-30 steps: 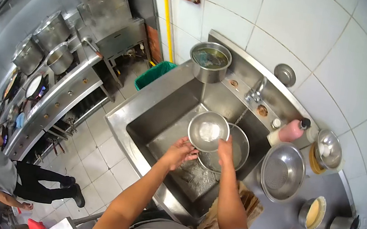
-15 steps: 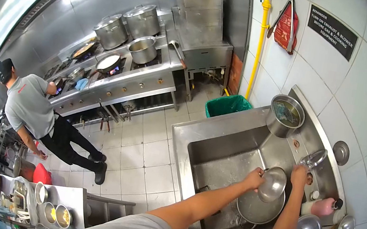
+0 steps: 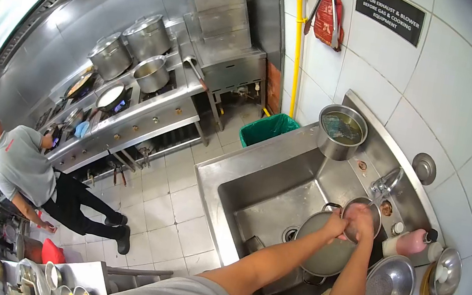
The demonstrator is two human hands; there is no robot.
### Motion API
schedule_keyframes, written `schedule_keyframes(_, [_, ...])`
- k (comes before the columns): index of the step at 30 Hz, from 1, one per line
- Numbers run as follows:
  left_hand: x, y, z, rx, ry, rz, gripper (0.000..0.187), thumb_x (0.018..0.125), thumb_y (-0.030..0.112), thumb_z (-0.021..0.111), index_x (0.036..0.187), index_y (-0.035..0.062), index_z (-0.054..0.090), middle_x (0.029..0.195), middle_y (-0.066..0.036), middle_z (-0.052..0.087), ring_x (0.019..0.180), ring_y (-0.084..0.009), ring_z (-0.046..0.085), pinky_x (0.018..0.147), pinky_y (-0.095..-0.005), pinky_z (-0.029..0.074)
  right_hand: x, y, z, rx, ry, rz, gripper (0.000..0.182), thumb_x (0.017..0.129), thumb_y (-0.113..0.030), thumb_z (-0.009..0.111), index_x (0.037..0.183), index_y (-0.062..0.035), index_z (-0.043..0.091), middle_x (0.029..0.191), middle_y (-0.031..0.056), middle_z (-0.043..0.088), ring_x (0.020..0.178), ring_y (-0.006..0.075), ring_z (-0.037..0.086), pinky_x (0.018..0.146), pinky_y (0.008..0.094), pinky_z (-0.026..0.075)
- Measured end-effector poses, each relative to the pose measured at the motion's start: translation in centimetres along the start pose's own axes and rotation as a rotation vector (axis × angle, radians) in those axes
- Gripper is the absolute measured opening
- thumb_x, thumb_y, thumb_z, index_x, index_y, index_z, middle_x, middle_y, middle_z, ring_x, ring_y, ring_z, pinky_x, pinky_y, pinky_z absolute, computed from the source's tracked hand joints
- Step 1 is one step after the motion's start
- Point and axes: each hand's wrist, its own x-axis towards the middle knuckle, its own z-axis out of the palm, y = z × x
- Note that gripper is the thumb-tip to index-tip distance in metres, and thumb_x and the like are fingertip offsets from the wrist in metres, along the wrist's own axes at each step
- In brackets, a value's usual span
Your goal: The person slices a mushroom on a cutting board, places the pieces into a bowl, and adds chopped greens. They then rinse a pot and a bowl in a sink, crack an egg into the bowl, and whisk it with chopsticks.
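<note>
My left hand [image 3: 334, 226] grips the rim of a small metal bowl [image 3: 376, 208], held below the faucet [image 3: 388, 183]. Inside that bowl rests my right hand [image 3: 362, 220], fingers stretched over the inner surface and slightly blurred. Underneath both hands, a wide metal pot [image 3: 315, 250] with loop handles stands in the sink [image 3: 278, 194] and looks filled with cloudy liquid. Part of the bowl is covered by my hands.
A deep pot of liquid [image 3: 341, 145] stands on the sink's far corner. Along the right ledge are a pink bottle [image 3: 412, 242] and a metal strainer bowl [image 3: 389, 289]. A green-lined bin [image 3: 269, 131] sits beyond. Another person [image 3: 29, 167] stands by the stove [image 3: 134, 125].
My right hand has left the faucet and moved into the bowl. The bowl, in my left hand, has tilted to face up. The whole view has shifted left.
</note>
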Motion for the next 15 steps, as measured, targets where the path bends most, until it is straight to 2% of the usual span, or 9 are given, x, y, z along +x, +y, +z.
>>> schedule_keyframes(2, [1.3, 0.6, -2.1, 0.125, 0.011, 0.009, 0.054, 0.091, 0.011, 0.060, 0.142, 0.0036, 0.043, 0.117, -0.017, 0.065, 0.084, -0.0264, 0.071, 0.049, -0.0341, 0.061, -2.3, -3.5, -0.1, -0.364, -0.437, 0.571, 0.017, 0.096, -0.009, 0.057, 0.110, -0.0075, 0.067, 0.099, 0.0101, 0.072, 0.085, 0.0175, 0.071, 0.069, 0.0308, 0.055])
schedule_keyframes(4, [1.3, 0.3, -2.9, 0.245, 0.015, 0.016, 0.054, 0.090, 0.011, 0.060, 0.141, 0.0032, 0.044, 0.116, -0.017, 0.065, 0.085, -0.0266, 0.071, 0.049, -0.0347, 0.061, 0.2, 0.5, -1.0, -0.463, -0.311, 0.466, 0.019, 0.091, -0.007, 0.063, 0.110, -0.0052, 0.066, 0.099, 0.0112, 0.073, 0.089, 0.0200, 0.071, 0.074, 0.0336, 0.056])
schedule_keyframes(6, [1.3, 1.3, -1.8, 0.169, 0.046, -0.001, 0.053, 0.091, 0.012, 0.059, 0.141, 0.0021, 0.046, 0.113, -0.017, 0.065, 0.083, -0.0259, 0.071, 0.048, -0.0354, 0.060, 1.3, 2.4, -0.2, -0.733, 0.005, -0.315, 0.017, 0.089, -0.006, 0.067, 0.106, -0.0021, 0.068, 0.096, 0.0107, 0.072, 0.090, 0.0225, 0.070, 0.077, 0.0352, 0.056])
schedule_keyframes(7, [2.3, 0.5, -1.6, 0.160, 0.019, 0.011, 0.057, 0.090, 0.011, 0.058, 0.144, 0.0019, 0.044, 0.112, -0.017, 0.065, 0.081, -0.0251, 0.070, 0.046, -0.0348, 0.059, 0.9, 3.2, 0.6, -0.539, -0.204, -0.455, 0.018, 0.090, -0.006, 0.067, 0.107, -0.0004, 0.068, 0.094, 0.0096, 0.072, 0.091, 0.0238, 0.069, 0.079, 0.0362, 0.056])
schedule_keyframes(8, [3.4, 0.1, -2.0, 0.162, 0.001, 0.011, 0.057, 0.090, 0.011, 0.058, 0.144, 0.0019, 0.044, 0.112, -0.017, 0.065, 0.081, -0.0251, 0.070, 0.046, -0.0348, 0.059, 0.5, 3.6, 0.5, -0.603, -0.378, -0.227, 0.014, 0.096, -0.012, 0.064, 0.105, -0.0037, 0.071, 0.088, 0.0073, 0.071, 0.073, 0.0219, 0.067, 0.068, 0.0367, 0.055])
schedule_keyframes(10, [5.1, -1.6, -4.6, 0.114, 0.104, -0.005, 0.055, 0.089, 0.012, 0.059, 0.143, 0.0065, 0.052, 0.105, -0.017, 0.069, 0.073, -0.0264, 0.070, 0.051, -0.0421, 0.062, -0.9, 0.2, -0.5, -0.351, -0.599, 0.394, 0.018, 0.100, -0.017, 0.065, 0.111, -0.0036, 0.068, 0.093, 0.0073, 0.070, 0.070, 0.0163, 0.065, 0.066, 0.0312, 0.055])
schedule_keyframes(11, [7.2, -2.8, -7.0, 0.131, 0.056, 0.002, 0.055, 0.090, 0.012, 0.059, 0.144, 0.0065, 0.051, 0.106, -0.017, 0.069, 0.075, -0.0262, 0.070, 0.055, -0.0425, 0.062, -2.0, -2.8, 0.0, -0.344, -0.566, 0.402, 0.018, 0.100, -0.017, 0.065, 0.111, -0.0036, 0.068, 0.093, 0.0073, 0.070, 0.070, 0.0163, 0.065, 0.066, 0.0312, 0.055])
schedule_keyframes(13, [6.2, -2.9, -9.4, 0.042, -0.046, -0.031, 0.045, 0.093, 0.011, 0.060, 0.137, 0.0055, 0.057, 0.108, -0.013, 0.070, 0.083, -0.0245, 0.071, 0.067, -0.0424, 0.063, -4.9, -8.3, 0.8, 0.015, -0.145, -0.059, 0.022, 0.102, -0.022, 0.065, 0.112, -0.0031, 0.067, 0.079, 0.0032, 0.065, 0.059, 0.0095, 0.057, 0.054, 0.0252, 0.048])
schedule_keyframes(15, [4.3, -1.8, -8.9, -0.068, -0.098, -0.063, 0.035, 0.094, 0.011, 0.062, 0.129, 0.0046, 0.062, 0.109, -0.010, 0.070, 0.091, -0.0230, 0.072, 0.075, -0.0420, 0.064, -5.3, -10.9, 0.5, 0.064, -0.049, -0.007, 0.020, 0.102, -0.024, 0.066, 0.107, -0.0047, 0.066, 0.074, 0.0007, 0.060, 0.056, 0.0080, 0.053, 0.049, 0.0250, 0.043])
